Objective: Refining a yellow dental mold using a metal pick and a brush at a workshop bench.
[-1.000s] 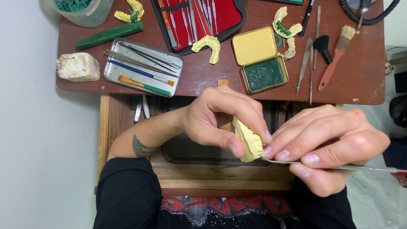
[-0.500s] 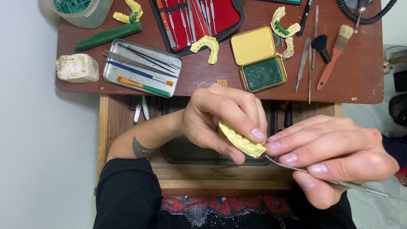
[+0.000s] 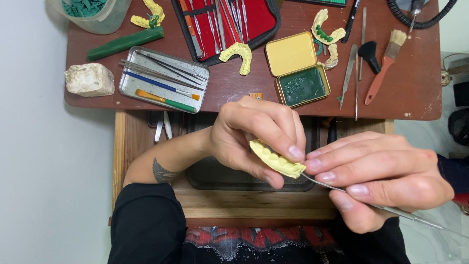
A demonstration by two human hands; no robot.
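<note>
Head camera view, looking down at two bare hands above an open wooden drawer (image 3: 146, 146). A yellow dental cast (image 3: 276, 159) is pinched between the thumb and fingertips of the left hand (image 3: 254, 134), held in the air in front of the body. A thin metal carving tool (image 3: 361, 200) is gripped by the closed fingers of the right hand (image 3: 386, 176), its tip touching the right end of the cast. Behind the hands, on a reddish table (image 3: 410, 98), a hinged tin of green wax (image 3: 298, 68), a metal tray of instruments (image 3: 163, 80), a red instrument case (image 3: 229, 19) and a brush (image 3: 386, 63) are laid out.
</note>
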